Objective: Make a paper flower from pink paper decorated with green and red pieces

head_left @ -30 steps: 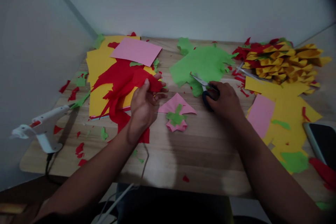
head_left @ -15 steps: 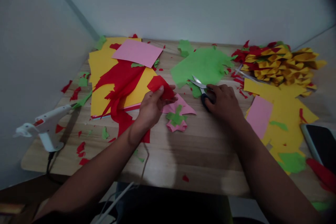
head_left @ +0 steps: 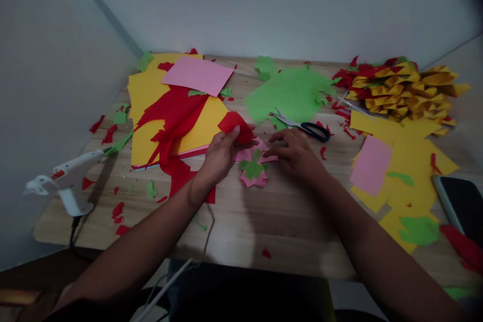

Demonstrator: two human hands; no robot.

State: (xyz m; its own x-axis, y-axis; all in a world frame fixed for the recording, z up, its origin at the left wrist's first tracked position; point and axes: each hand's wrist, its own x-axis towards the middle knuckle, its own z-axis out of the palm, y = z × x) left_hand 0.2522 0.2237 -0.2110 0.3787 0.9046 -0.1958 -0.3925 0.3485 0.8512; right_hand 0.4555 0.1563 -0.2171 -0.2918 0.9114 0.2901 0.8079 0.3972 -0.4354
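Note:
Between the thumb and fingers of my left hand (head_left: 222, 153) is a small piece of red paper (head_left: 237, 127), held above the table. Fingers apart and holding nothing, my right hand (head_left: 292, 153) hovers just right of a pink paper flower (head_left: 253, 181) with a green centre. Part of a larger pink piece shows behind that flower, partly hidden by my hands. Beyond my right hand, the scissors (head_left: 302, 125) with dark handles lie on the table, blades partly open and reaching over the edge of a green paper sheet (head_left: 287, 93).
At left stands a white glue gun (head_left: 73, 181) with its cord. Yellow sheets (head_left: 141, 131), a pink sheet (head_left: 198, 74) and torn red paper (head_left: 181, 110) lie behind my left arm. At right are folded yellow paper pieces (head_left: 407, 90), flat yellow scraps (head_left: 415, 161) and a phone (head_left: 458, 206).
My right hand has let go of the scissors and moved left toward the red paper. The scissors now lie on the table, turned with handles to the right. My left hand has hardly moved.

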